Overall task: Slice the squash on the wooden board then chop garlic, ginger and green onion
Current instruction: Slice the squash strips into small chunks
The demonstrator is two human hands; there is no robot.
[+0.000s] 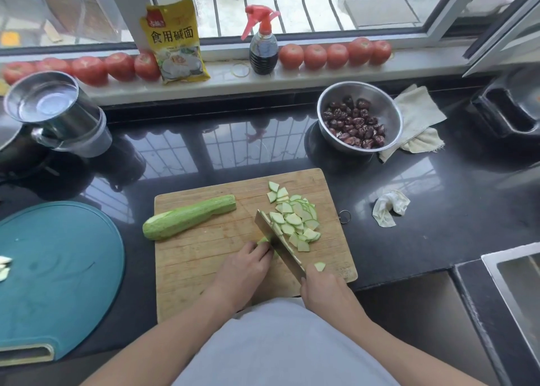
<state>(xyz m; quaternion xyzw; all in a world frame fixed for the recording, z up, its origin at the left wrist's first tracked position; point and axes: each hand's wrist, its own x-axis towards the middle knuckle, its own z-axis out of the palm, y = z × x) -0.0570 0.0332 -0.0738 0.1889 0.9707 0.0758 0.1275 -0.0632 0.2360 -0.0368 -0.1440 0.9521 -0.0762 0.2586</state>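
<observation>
Mid-slice on wooden board (204, 257). Right hand (327, 292) wrapped round cleaver (279, 244) handle, blade angled up-left. Left hand (244, 271) curled, pinning small squash piece (263, 240) against blade's left face. Slices (295, 219) piled right of blade. Uncut squash half (188, 217) up-left, long axis left-right, nearer left hand.

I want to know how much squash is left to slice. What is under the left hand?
Under the left hand only a green sliver of squash piece shows beside the knife; its length is covered. A second squash half lies uncut on the board.
</observation>
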